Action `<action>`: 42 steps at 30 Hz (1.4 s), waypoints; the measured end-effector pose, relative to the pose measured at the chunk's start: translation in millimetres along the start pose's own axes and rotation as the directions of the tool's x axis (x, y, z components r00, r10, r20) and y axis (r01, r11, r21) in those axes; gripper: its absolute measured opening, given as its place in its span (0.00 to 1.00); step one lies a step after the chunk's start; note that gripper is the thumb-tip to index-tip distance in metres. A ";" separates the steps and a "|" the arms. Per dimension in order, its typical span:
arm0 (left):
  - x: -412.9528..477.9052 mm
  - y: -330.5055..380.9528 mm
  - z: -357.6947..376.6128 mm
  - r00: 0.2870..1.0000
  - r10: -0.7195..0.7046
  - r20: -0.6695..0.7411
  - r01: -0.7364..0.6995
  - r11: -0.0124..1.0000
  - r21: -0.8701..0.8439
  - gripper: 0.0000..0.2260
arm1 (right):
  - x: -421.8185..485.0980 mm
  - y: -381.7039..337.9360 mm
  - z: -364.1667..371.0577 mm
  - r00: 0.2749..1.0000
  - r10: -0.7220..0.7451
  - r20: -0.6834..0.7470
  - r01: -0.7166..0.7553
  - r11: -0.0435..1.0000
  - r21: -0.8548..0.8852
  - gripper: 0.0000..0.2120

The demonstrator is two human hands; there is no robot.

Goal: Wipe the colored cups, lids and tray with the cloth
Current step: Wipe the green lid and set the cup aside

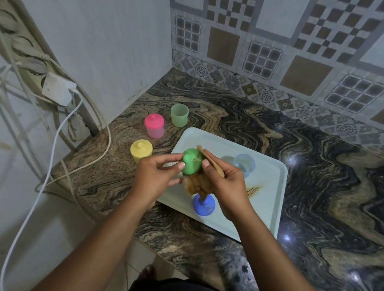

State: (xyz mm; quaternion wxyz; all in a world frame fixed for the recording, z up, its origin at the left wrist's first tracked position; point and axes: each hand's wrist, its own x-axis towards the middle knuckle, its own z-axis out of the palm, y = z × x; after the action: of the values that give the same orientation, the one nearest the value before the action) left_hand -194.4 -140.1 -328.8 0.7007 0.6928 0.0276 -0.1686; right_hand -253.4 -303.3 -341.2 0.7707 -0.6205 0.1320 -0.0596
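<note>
Our left hand [157,175] pinches the round green plastic lid [191,161]; our right hand [225,183] grips the crumpled brown cloth [196,185] against it.

**Home kitchen, corner of a counter.**

Polished stone counter [323,181] with swirled veining, set into a corner. Behind it, a backsplash of patterned tiles [289,49]: checks, grids and a floral border at counter level. Plain pale wall [92,30] to the left, carrying a socket [57,89] with white cables [42,178] hanging loose past the counter's end. Household plasticware on the stone: pink cup [154,126] and yellow cup [141,151], both lidded, and an open green cup [179,115]. Pale tray [263,199] with a clear cup [244,165] on it. Brown cloth [196,185] above the tray. Tiled floor [137,264] below the counter edge.
</note>
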 end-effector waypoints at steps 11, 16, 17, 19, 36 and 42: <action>-0.2 10.1 4.4 0.958 -0.162 0.235 0.253 0.866 -0.431 0.15 | -8.9 -23.7 6.9 0.983 -0.171 -0.066 0.167 0.984 -0.063 0.15; 1.8 16.1 4.3 0.964 -0.143 0.225 0.225 0.890 -0.397 0.14 | -13.8 -15.8 11.6 0.947 -0.316 0.062 0.320 0.905 -0.281 0.15; 2.1 16.1 4.0 0.964 -0.150 0.219 0.225 0.899 -0.375 0.14 | -12.9 -13.7 11.1 0.925 -0.371 0.080 0.375 0.860 -0.345 0.15; 1.8 15.6 2.8 0.968 -0.159 0.195 0.214 0.928 -0.306 0.12 | -11.3 -9.1 10.7 0.871 -0.479 0.105 0.471 0.757 -0.454 0.15; -16.5 20.6 11.0 0.932 -0.148 0.332 0.242 0.935 -0.261 0.14 | -6.6 -21.8 4.9 0.958 -0.286 -0.018 0.257 0.886 -0.386 0.10; -21.8 18.9 15.1 0.949 -0.064 0.307 0.147 0.956 -0.254 0.19 | -8.5 -26.9 5.9 0.979 -0.199 -0.047 0.173 0.930 -0.326 0.11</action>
State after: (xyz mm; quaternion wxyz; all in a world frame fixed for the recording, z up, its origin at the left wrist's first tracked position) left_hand -212.6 -150.9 -304.1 0.7757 0.5536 -0.0170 -0.3024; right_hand -258.0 -301.6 -312.9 0.6449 -0.7440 0.1111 -0.1348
